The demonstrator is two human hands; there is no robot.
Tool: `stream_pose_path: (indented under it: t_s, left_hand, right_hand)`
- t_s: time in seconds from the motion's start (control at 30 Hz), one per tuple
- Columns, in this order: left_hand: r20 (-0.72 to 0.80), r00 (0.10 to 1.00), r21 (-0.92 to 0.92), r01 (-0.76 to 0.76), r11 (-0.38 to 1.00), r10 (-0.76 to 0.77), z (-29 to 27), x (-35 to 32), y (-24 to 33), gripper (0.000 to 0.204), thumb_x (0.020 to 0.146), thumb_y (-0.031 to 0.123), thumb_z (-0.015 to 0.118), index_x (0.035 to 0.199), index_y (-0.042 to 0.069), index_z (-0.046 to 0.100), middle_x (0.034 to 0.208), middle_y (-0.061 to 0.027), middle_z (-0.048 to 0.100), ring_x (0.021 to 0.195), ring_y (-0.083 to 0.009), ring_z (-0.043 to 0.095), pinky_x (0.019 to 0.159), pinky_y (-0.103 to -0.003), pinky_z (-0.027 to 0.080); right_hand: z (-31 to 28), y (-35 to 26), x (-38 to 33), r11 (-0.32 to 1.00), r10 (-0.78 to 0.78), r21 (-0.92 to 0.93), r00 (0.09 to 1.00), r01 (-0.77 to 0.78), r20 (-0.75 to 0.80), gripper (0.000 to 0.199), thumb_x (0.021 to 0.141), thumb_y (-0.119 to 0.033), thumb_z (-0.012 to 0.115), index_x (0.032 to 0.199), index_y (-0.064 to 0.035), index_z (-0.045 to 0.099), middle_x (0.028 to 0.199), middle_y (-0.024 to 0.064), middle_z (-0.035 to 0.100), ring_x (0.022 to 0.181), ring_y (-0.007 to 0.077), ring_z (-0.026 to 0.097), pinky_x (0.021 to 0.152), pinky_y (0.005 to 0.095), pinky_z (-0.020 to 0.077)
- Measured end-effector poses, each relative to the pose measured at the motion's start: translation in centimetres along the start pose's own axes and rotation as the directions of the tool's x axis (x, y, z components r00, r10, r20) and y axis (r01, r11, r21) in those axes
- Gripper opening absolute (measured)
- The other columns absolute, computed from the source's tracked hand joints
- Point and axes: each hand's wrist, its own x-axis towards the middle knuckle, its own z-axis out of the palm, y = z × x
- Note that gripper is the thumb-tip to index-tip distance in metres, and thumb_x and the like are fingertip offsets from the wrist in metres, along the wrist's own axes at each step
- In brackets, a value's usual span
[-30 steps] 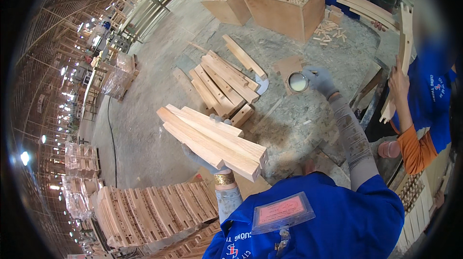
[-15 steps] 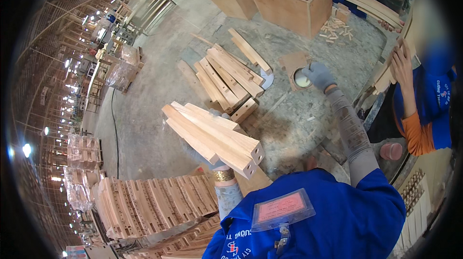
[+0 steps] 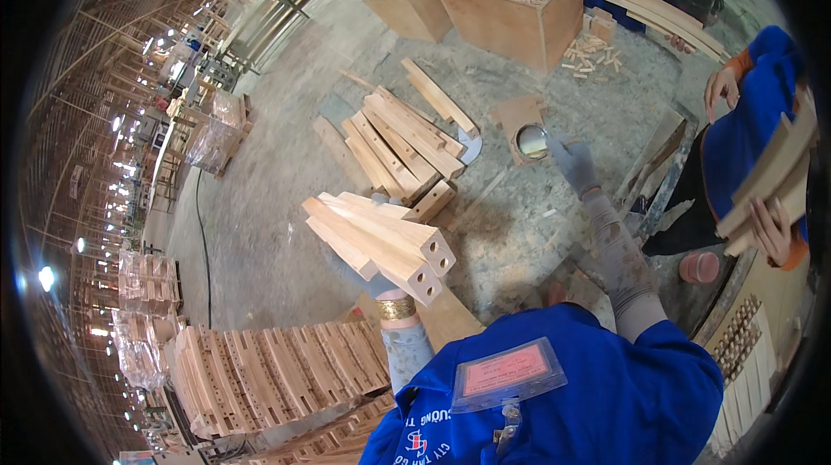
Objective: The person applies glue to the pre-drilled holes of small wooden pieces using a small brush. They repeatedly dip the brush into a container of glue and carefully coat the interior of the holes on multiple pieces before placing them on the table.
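Note:
My left hand [image 3: 382, 284], gloved, holds a bundle of pale wooden bars [image 3: 377, 240] with round holes in their ends, raised above the floor. My right hand [image 3: 570, 161], in a grey glove, reaches forward to a small round tin [image 3: 531, 141] that sits on a piece of cardboard; whether the fingers grip it I cannot tell. Between the two lies a loose pile of similar wooden bars [image 3: 402, 141] on the concrete floor.
A stack of slotted wooden parts [image 3: 275, 371] stands at my lower left. Two open wooden crates [image 3: 511, 19] sit ahead, one holding dowels, with a person in blue behind it. Another person at right holds wooden strips [image 3: 769, 181]. Wrapped pallets [image 3: 216, 132] stand far left.
My left hand has lifted the bundle slightly and kept hold of it. My right hand has stayed at the round tin. The view has tilted a little.

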Motion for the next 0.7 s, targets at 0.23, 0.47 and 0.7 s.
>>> stream_pose_path:
  t_s: [0.23, 0.47, 0.7]
  left_hand:
    - [-0.024, 1.000, 0.150, -0.004, 0.989, 0.007, 1.4, 0.3, -0.4, 0.064, 0.082, 0.063, 0.036, 0.124, 0.015, 0.040, 0.113, -0.0140, 0.046, 0.103, -0.0306, 0.044, 0.090, -0.045, 0.039]
    - [0.038, 0.993, 0.313, -0.114, 0.943, 0.108, -1.1, 2.1, -1.4, 0.068, 0.082, 0.062, 0.038, 0.129, 0.014, 0.034, 0.122, -0.0175, 0.043, 0.110, -0.0346, 0.044, 0.093, -0.048, 0.039]
    - [0.297, 0.951, 0.118, -0.128, 0.985, 0.088, -0.2, 3.3, -1.4, 0.048, 0.092, 0.046, 0.027, 0.124, 0.011, 0.037, 0.126, -0.0135, 0.044, 0.112, -0.0299, 0.047, 0.095, -0.044, 0.041]
  right_hand:
    - [-0.2, 0.4, -2.2, 0.539, 0.531, 0.759, 0.847, -0.365, 0.031, 0.011, 0.087, -0.015, 0.054, 0.090, -0.0047, 0.058, 0.070, -0.0022, 0.053, 0.059, 0.0068, 0.049, 0.050, 0.0203, 0.0398]
    - [-1.9, -0.5, 0.1, 0.368, 0.424, 0.902, 0.904, -0.226, 0.054, 0.016, 0.090, -0.017, 0.051, 0.078, -0.0065, 0.054, 0.070, 0.0019, 0.053, 0.057, 0.0083, 0.051, 0.050, 0.0206, 0.0413]
    - [-3.1, -23.4, -0.7, 0.724, 0.140, 0.690, 0.983, -0.022, -0.116, 0.024, 0.092, -0.019, 0.046, 0.077, -0.0010, 0.052, 0.064, 0.0054, 0.056, 0.052, 0.0080, 0.051, 0.045, 0.0209, 0.0396]
